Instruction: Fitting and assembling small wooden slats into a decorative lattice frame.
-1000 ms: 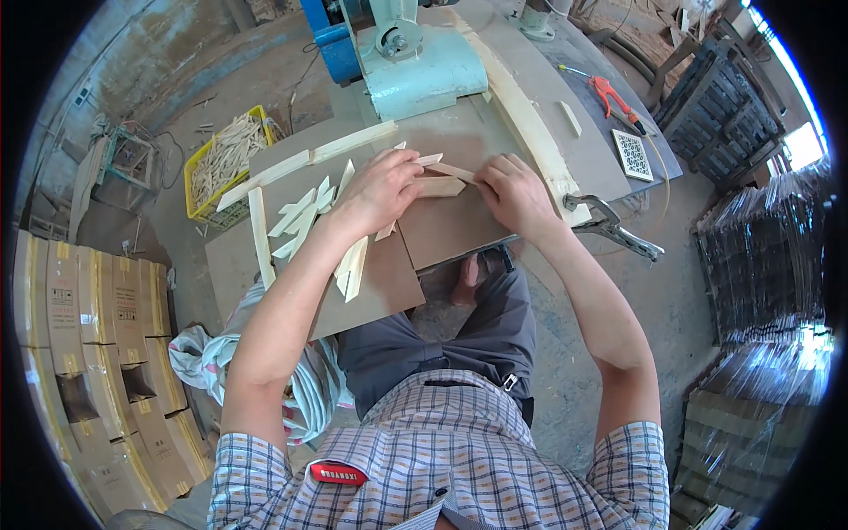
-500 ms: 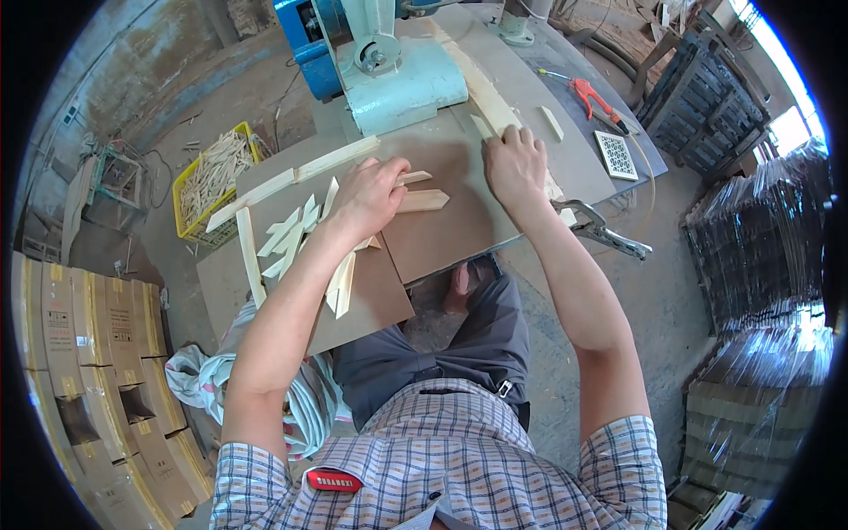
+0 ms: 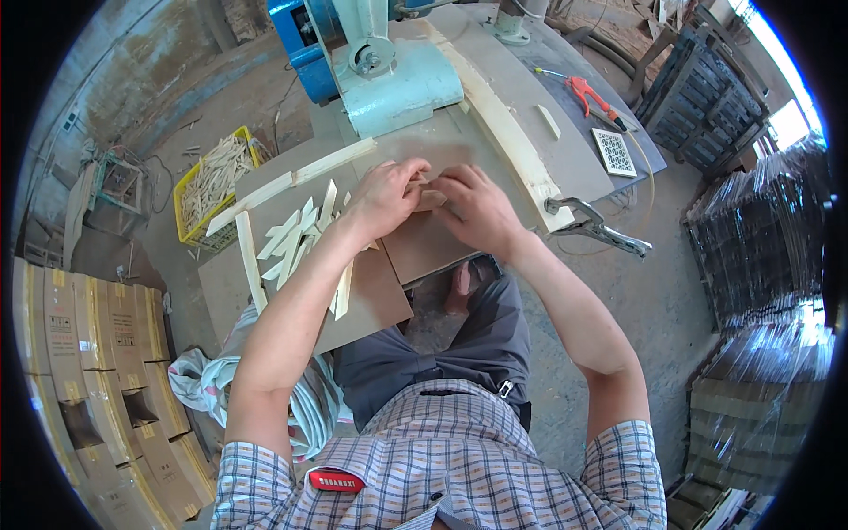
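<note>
Wood piece (image 3: 431, 200) between left hand (image 3: 389, 194) and right hand (image 3: 475, 208), both half-curled, grip unclear; strips (image 3: 282, 233) leftward lie loose, not taken up.

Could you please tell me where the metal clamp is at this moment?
In the head view, the metal clamp is to the right of the right hand, at the near end of the long pale wooden strip.

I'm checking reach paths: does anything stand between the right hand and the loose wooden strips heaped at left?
Yes: the left hand is between the right hand and the wooden strips in this view.
</note>
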The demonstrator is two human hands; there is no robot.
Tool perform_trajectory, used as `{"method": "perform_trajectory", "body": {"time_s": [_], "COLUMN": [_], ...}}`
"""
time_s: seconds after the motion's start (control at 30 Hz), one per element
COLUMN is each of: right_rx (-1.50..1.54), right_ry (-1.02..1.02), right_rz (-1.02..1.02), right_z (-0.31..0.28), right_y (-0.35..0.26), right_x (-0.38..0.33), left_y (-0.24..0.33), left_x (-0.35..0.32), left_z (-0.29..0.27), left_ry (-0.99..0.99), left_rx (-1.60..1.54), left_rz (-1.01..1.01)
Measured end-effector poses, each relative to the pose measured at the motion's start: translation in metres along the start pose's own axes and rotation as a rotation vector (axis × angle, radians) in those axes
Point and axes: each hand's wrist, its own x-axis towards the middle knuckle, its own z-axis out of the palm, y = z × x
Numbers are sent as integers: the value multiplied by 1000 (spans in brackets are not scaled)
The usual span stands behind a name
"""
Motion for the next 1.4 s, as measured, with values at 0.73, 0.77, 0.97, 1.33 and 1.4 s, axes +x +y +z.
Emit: {"method": "perform_trajectory", "body": {"time_s": [0.73, 0.77, 0.97, 1.33, 1.4], "right_rx": [-441, -542, -826, -608, -518], "right_ry": [-67, -91, -180, -47, 26], "right_rz": [198, 180, 202, 319, 215], "right_z": [-24, -26, -28, 9, -5], "right_y": [-3, 2, 39, 78, 57], "right_x": [-38, -37, -10, 71, 57], "left_y": [-4, -4, -5, 8, 7], "left_x": [-34, -34, -28, -24, -21], "left_z": [-13, -14, -22, -33, -35], "left_ry": [-115, -114, -205, 10, 5], "left_rx": [122, 121, 123, -155, -149], "left_rz": [-14, -14, -33, -106, -130]}}
